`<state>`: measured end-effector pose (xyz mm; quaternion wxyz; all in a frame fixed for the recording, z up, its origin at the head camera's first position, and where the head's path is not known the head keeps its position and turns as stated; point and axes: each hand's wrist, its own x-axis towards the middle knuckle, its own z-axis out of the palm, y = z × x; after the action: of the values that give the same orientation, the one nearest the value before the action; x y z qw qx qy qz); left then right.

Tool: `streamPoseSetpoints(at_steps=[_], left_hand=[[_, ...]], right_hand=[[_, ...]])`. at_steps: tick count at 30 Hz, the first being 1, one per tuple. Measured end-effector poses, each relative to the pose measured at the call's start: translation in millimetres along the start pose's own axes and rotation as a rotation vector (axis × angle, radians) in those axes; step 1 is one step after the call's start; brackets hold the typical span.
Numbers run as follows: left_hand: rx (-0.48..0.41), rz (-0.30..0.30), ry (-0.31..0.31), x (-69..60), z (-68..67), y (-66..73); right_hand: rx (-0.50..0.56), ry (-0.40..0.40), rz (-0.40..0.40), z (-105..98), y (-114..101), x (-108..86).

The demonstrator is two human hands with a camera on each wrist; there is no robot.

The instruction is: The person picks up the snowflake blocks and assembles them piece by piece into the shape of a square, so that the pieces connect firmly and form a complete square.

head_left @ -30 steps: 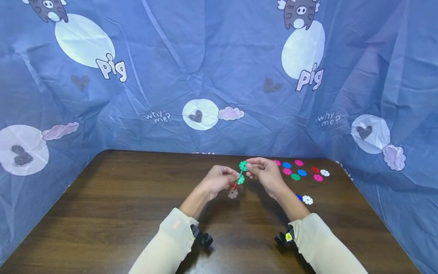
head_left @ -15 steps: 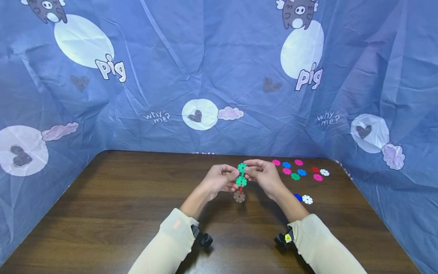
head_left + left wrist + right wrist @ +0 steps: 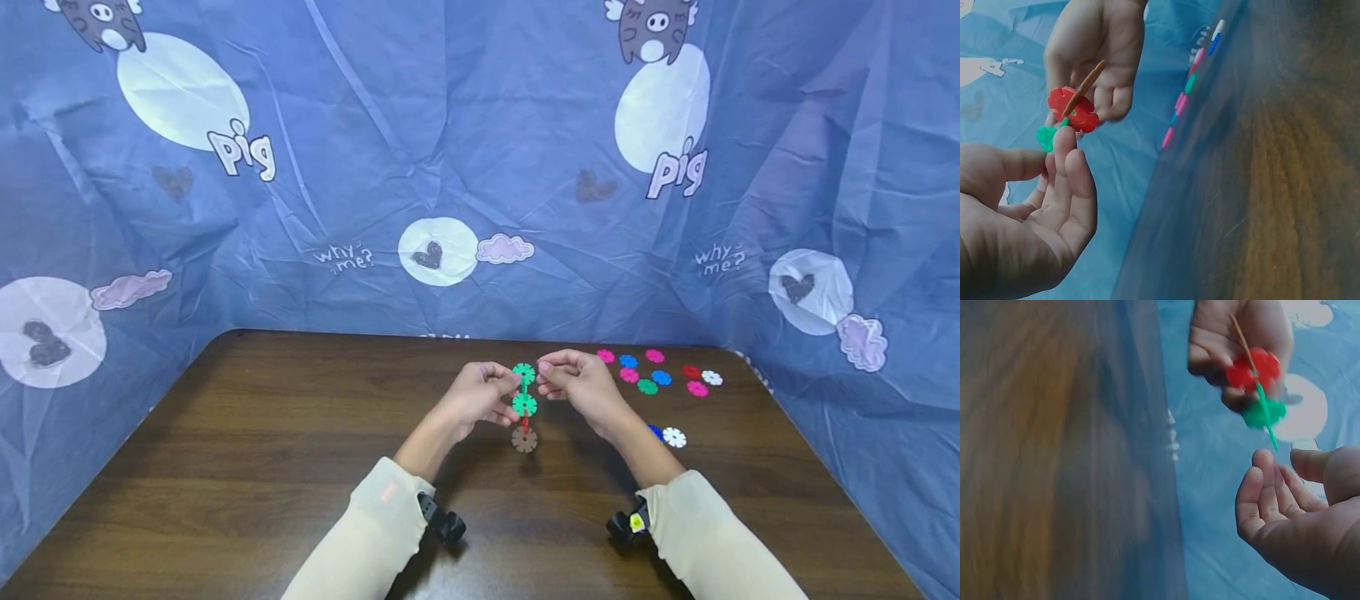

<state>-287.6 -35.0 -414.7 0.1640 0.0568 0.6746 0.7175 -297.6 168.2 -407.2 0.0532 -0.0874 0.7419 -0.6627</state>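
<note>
A chain of notched discs hangs upright between the hands: an upper green disc (image 3: 523, 373), a lower green disc (image 3: 524, 405), a red piece (image 3: 526, 422) seen edge-on, and a brown disc (image 3: 524, 439) at the bottom. The left hand (image 3: 482, 396) pinches the chain near its upper end with thumb and fingers. To the right of it, the right hand (image 3: 582, 387) is apart from the chain. In the right wrist view a gap separates the right hand (image 3: 1300, 519) from the green piece (image 3: 1265, 414); its fingers are loosely bent and hold nothing.
Several loose pink, blue, green, red and white discs lie at the table's back right, among them a green disc (image 3: 647, 387). Nearer, a white disc (image 3: 674, 437) lies beside a dark blue one. A patterned blue cloth (image 3: 337, 208) hangs behind the table (image 3: 262, 467).
The chain has swung from slanted to upright and moved slightly left with the left hand's hold. The right hand's fingers have let go of the upper green disc.
</note>
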Motion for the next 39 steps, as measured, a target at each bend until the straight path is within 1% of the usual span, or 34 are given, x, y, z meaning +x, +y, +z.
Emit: streamPoseSetpoints(at_steps=[4,8,10,13,16,18,20,22,25,30,34,36,39], left_hand=[[-0.004,0.002,-0.01,2.4,-3.3,-0.5],[-0.014,-0.001,-0.007,2.3,-6.2,1.4],[-0.019,-0.003,-0.001,1.8,-6.7,2.3],[-0.019,0.002,0.011,1.5,-6.9,2.6],[-0.023,0.004,0.02,1.7,-7.3,2.2],[-0.024,0.005,0.023,2.1,-7.9,1.6],[-0.03,0.0,0.026,1.9,-8.4,1.9],[-0.032,0.0,0.024,2.3,-9.1,1.5],[-0.034,-0.002,0.016,1.3,-9.3,2.5],[-0.033,-0.001,0.006,-0.1,-9.7,3.6],[-0.035,-0.001,-0.002,0.2,-10.0,3.8],[-0.037,-0.006,-0.007,0.4,-10.2,4.0],[-0.043,-0.012,-0.014,1.1,-10.2,3.3]], right_hand=[[-0.083,0.04,-0.024,-29,1,-4.7],[-0.216,0.069,-0.044,-67,7,-14.1],[-0.293,0.064,-0.045,-88,11,-19.7],[-0.418,0.039,-0.039,-117,15,-28.3],[-0.58,0.005,-0.03,-144,20,-36.0],[-0.675,-0.029,-0.026,-159,24,-40.7],[-0.735,-0.063,-0.005,-171,28,-45.4],[-0.758,-0.108,0.013,-179,32,-49.5],[-0.763,-0.165,0.025,-185,37,-54.4],[-0.8,-0.206,-0.004,-186,41,-57.3],[-0.771,-0.24,0.024,-184,39,-56.7],[-0.723,-0.257,0.044,-185,40,-55.8],[-0.687,-0.245,0.042,-187,43,-53.6]])
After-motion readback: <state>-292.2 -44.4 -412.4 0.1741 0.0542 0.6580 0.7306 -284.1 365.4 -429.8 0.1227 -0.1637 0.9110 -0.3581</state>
